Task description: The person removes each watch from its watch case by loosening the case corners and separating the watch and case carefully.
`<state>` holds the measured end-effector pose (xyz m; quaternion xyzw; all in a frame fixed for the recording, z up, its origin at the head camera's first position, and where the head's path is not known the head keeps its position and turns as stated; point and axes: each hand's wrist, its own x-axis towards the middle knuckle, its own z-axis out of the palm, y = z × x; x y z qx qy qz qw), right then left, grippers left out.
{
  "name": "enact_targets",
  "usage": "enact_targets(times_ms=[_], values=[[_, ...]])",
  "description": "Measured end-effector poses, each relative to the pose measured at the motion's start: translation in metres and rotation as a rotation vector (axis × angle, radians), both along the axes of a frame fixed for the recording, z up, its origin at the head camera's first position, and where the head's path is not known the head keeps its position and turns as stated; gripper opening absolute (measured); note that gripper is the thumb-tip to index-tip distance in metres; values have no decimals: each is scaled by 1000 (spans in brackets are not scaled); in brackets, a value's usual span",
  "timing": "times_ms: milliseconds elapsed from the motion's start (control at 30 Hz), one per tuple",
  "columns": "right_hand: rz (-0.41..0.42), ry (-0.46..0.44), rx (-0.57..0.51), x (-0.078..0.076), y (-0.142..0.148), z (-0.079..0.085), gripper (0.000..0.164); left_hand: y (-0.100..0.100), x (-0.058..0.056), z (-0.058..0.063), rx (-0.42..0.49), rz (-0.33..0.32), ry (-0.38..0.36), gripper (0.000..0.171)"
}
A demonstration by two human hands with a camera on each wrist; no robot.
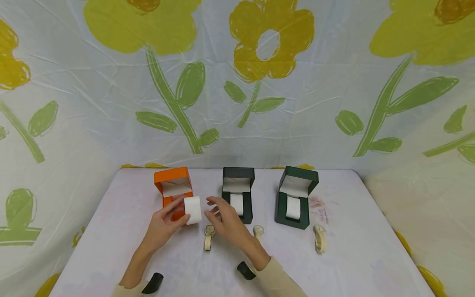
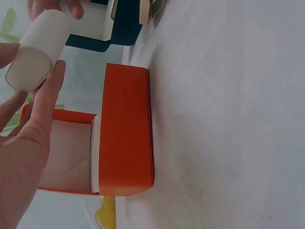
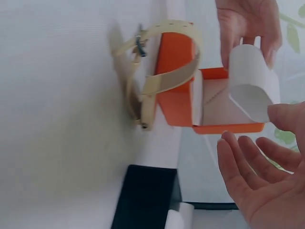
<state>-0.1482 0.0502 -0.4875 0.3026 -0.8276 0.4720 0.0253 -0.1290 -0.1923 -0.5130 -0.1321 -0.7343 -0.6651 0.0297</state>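
My left hand (image 1: 163,227) pinches a white watch cushion (image 1: 193,209) between thumb and fingers, above the orange watch box (image 1: 172,176), whose lid stands up. In the left wrist view the cushion (image 2: 40,47) is a smooth roll, its rounded end facing the camera. My right hand (image 1: 230,222) hovers just right of the cushion with parted, loosely bent fingers and nothing in them. The right wrist view has its thumb (image 3: 286,117) close to the cushion's lower end; whether they touch I cannot tell. A cream-strapped watch (image 1: 209,237) lies on the table between the hands.
A black watch box (image 1: 238,172) and a dark green one (image 1: 299,173) stand with lids up, each holding a white cushion. A second watch (image 1: 258,230) lies partly behind my right forearm, a third (image 1: 319,239) further right. Flowered cloth (image 1: 315,136) hangs behind the table.
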Motion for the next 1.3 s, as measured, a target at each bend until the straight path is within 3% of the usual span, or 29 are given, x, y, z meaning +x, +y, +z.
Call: enact_targets(times_ms=[533,900,1133,1300], values=[[67,-120,-74,-14,-21,14,44,-2,-3,2,26,-19,-16,62],[82,-173,-102,-21,-30,14,43,-9,-5,0,7,15,32,57],[70,-217,-84,-25,-35,14,41,-14,-6,-1,25,31,-14,54],[82,-218,-82,-30,-41,14,44,-18,-9,-2,6,45,4,55]])
